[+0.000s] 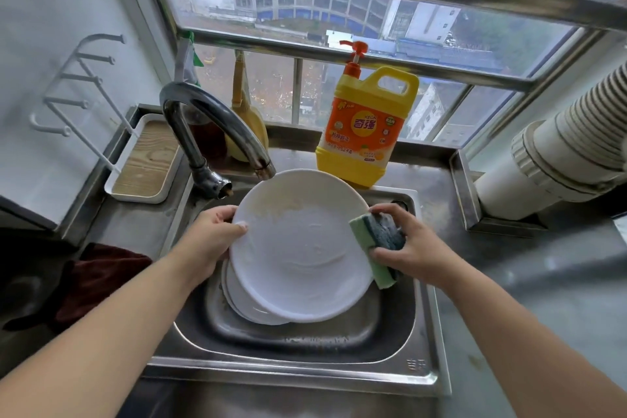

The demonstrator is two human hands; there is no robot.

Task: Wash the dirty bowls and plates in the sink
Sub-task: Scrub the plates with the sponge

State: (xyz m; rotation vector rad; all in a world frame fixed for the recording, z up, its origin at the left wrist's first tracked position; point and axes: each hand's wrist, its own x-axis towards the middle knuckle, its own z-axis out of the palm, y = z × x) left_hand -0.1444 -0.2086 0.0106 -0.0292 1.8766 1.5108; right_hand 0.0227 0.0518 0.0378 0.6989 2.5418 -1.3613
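Observation:
A large white plate (298, 244) is tilted up over the steel sink (305, 373), soapy across most of its face with a brownish smear near its upper left. My left hand (210, 241) grips its left rim, thumb on the face. My right hand (407, 248) holds a green and dark blue sponge (376, 244) against the plate's right edge. Beneath the plate, more white dishes (244, 302) lie stacked in the sink, mostly hidden.
A curved metal faucet (210, 119) arches over the plate's top left. A yellow dish soap bottle (366, 125) stands behind the sink. A wooden-bottomed tray (142, 163) sits left, a dark red cloth (98, 278) on the left counter, a white duct (559, 153) at right.

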